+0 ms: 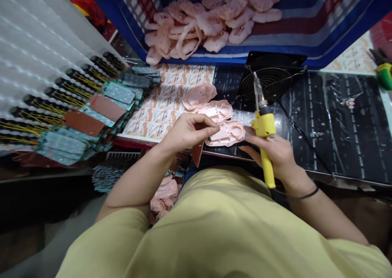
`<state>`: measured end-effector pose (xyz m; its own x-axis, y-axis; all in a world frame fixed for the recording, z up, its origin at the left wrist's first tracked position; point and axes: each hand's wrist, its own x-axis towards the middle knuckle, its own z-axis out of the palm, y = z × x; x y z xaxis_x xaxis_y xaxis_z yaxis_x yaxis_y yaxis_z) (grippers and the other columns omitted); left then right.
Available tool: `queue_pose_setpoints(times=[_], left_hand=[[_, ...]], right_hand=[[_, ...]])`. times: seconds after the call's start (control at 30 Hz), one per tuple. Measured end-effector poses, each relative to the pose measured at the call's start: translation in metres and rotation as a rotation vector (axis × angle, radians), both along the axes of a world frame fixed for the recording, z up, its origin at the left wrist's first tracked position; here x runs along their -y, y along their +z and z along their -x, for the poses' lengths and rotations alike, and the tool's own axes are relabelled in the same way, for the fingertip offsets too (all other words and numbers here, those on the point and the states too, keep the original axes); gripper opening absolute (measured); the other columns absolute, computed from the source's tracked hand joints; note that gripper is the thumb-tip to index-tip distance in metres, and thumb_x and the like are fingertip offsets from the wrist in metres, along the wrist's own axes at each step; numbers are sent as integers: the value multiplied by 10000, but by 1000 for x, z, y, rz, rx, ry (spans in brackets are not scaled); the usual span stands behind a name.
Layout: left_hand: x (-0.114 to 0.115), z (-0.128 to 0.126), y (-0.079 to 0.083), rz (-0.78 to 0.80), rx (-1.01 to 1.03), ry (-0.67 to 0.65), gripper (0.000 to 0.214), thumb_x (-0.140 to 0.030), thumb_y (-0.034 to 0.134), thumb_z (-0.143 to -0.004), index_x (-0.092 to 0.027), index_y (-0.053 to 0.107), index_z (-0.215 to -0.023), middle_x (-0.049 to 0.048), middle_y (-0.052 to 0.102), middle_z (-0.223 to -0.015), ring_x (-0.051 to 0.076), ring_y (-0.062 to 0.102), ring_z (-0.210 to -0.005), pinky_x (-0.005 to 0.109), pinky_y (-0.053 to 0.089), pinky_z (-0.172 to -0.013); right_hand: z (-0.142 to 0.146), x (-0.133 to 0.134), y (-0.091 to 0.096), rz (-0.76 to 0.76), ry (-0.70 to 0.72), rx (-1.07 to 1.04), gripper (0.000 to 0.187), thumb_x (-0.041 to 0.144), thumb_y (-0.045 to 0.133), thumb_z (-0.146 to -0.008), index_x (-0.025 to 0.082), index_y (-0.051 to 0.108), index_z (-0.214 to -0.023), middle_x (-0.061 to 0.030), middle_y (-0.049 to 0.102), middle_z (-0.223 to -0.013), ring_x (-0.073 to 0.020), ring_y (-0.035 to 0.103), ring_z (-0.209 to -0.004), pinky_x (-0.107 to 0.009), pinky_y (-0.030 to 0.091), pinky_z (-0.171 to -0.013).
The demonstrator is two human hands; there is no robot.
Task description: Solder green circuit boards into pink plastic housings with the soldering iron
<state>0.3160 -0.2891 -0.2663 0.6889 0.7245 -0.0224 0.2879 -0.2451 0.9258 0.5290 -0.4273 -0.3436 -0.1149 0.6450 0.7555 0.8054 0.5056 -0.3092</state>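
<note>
My right hand (pixel 277 153) is wrapped round a yellow soldering gun (pixel 266 126), whose metal tip points up and away from me. Its fingertips reach the right end of a pink plastic shell (pixel 228 133) at the table's front edge. My left hand (pixel 186 133) is closed in a pinch over the shell's left end; what lies between the fingertips is too small to make out. Just below that hand a brown circuit board (pixel 197 153) hangs at the edge, partly hidden. Two more pink shells, one in the middle (pixel 216 110) and one farther back (pixel 199 95), lie behind.
A blue crate (pixel 196 56) with many pink shells (pixel 211 20) stands at the back. Before it is a black fan (pixel 269 81). Stacked circuit boards (pixel 82 122) with yellow wires lie left. Green-handled pliers (pixel 384 73) are far right. More pink parts (pixel 165 194) sit below the table.
</note>
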Motion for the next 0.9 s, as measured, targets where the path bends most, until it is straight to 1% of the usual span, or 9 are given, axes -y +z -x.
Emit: queue_pose_setpoints(times=[0.13, 0.23, 0.37, 0.47, 0.53, 0.6, 0.67, 0.73, 0.9], left_hand=[[2, -4, -11, -471, -289, -95, 101, -142, 653, -800, -156, 753, -812, 38, 750, -807, 154, 678, -738, 263, 502, -732], [2, -7, -18, -632, -438, -148, 127, -127, 627, -829, -157, 749, -848, 44, 742, -827, 177, 677, -773, 289, 490, -755], [1, -8, -19, -668, -505, -181, 123, -123, 613, -839, -149, 732, -820, 54, 739, -875, 188, 678, -804, 296, 482, -754], [1, -8, -19, -681, -531, -210, 122, -125, 607, -835, -149, 721, -798, 49, 748, -895, 192, 684, -811, 325, 486, -817], [1, -9, -21, -694, -553, -222, 125, -136, 603, -838, -151, 724, -812, 43, 754, -875, 206, 694, -819, 361, 484, -867], [1, -10, -24, -713, -558, -225, 126, -146, 606, -837, -151, 730, -820, 47, 759, -867, 221, 702, -837, 380, 487, -886], [1, -11, -26, -737, -555, -222, 136, -147, 600, -834, -152, 735, -814, 53, 761, -876, 225, 706, -847, 378, 498, -880], [0, -12, -28, -748, -548, -229, 152, -146, 591, -830, -156, 742, -808, 55, 761, -877, 220, 706, -843, 371, 510, -872], [-1, -14, -27, -739, -562, -252, 185, -182, 578, -845, -155, 761, -832, 66, 763, -910, 226, 707, -866, 369, 528, -853]], right_hand=[[-6, -5, -15, 93, 36, 103, 351, 200, 736, -860, 183, 597, -1182, -85, 736, -1071, -207, 717, -983, -340, 592, -927], [-2, 0, -18, 74, 30, 57, 340, 161, 744, -847, 186, 610, -1158, -62, 742, -1038, -172, 719, -929, -281, 587, -874], [-5, 13, -5, -26, 33, -16, 293, 173, 749, -850, 225, 643, -1118, 26, 729, -796, -105, 686, -685, -208, 548, -693], [-20, 27, 11, -36, 33, 27, 423, 359, 650, -935, 210, 584, -1325, 50, 656, -625, -88, 576, -486, -223, 486, -536], [-31, 38, 19, -67, -32, 20, 616, 518, 542, -958, 168, 476, -1460, -12, 695, -705, -134, 637, -573, -259, 506, -537], [-40, 47, 21, -113, -141, -26, 664, 592, 515, -945, 169, 493, -1457, -73, 731, -854, -195, 697, -731, -294, 552, -590], [-45, 53, 20, -145, -210, -102, 530, 514, 597, -936, 209, 598, -1369, -78, 737, -943, -221, 703, -791, -316, 576, -624], [-45, 55, 16, -91, -166, -189, 422, 328, 675, -902, 250, 642, -1315, -63, 738, -964, -215, 697, -778, -320, 579, -625], [-40, 47, -1, 44, -33, -339, 519, 175, 788, -775, 265, 646, -1266, -45, 739, -923, -202, 704, -726, -312, 600, -603]])
